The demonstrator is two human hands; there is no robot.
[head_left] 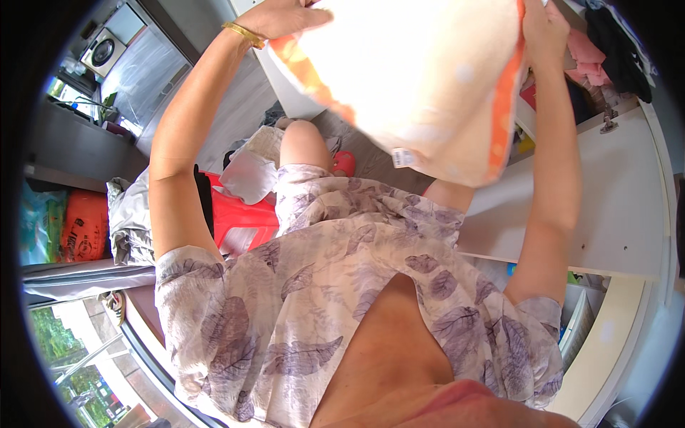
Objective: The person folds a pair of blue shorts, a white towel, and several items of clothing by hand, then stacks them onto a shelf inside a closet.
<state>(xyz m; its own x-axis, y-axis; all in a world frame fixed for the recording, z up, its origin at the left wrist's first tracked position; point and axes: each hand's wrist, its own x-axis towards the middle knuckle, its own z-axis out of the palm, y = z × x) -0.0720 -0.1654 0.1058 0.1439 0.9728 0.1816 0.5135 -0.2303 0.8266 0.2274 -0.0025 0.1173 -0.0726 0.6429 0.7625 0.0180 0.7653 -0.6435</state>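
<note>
A cream towel-like cloth (442,135) with orange patterned edging hangs spread between my raised hands; strong light whitens much of its surface. A small white label (403,158) shows at its lower edge. At the cloth's upper left corner, my left hand (285,18) is closed on the edge, a gold bracelet (244,33) round that wrist. My right hand (546,32) grips the orange edge at the upper right. The top of the cloth and some of the fingertips are cut off by the frame's upper border.
To the right stands a white cabinet with a hinged door (592,207) lowered and folded clothes (586,53) inside. At left lie a red plastic stool (246,217), loose garments (253,167) and a silvery cloth (132,221). A red slipper (344,163) rests on the grey floor. A washing machine (104,51) stands far left.
</note>
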